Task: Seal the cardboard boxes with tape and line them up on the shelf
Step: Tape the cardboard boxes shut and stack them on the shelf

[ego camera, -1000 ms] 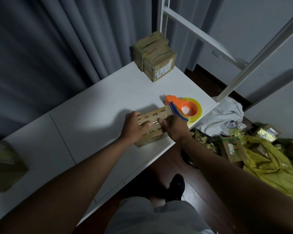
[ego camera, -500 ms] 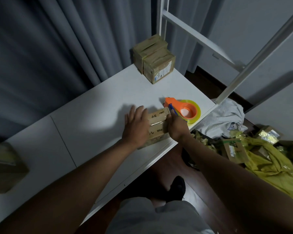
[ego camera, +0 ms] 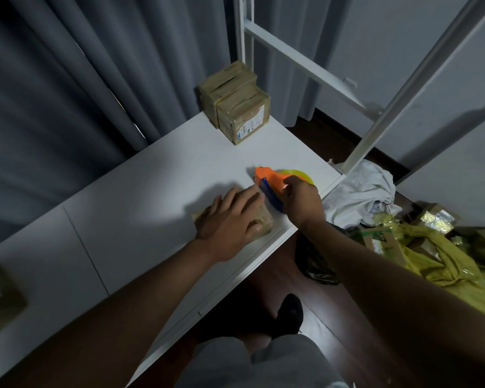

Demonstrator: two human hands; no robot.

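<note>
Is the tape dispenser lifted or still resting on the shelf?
Cannot tell for sure: the right hand grips the tape dispenser, which sits low against the shelf, no clear gap visible.

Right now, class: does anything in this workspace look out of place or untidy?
Yes. Beside the white shelf, the floor holds a crumpled white cloth, yellow wrapping and loose cartons in a heap. The two sealed boxes stand neatly together at the back.

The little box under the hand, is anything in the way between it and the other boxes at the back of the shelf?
Nothing visible blocks it. The small box lies under the left hand near the front edge. Bare white shelf runs from it to the sealed boxes at the back. The tape dispenser, gripped by the right hand, sits off to the right.
</note>
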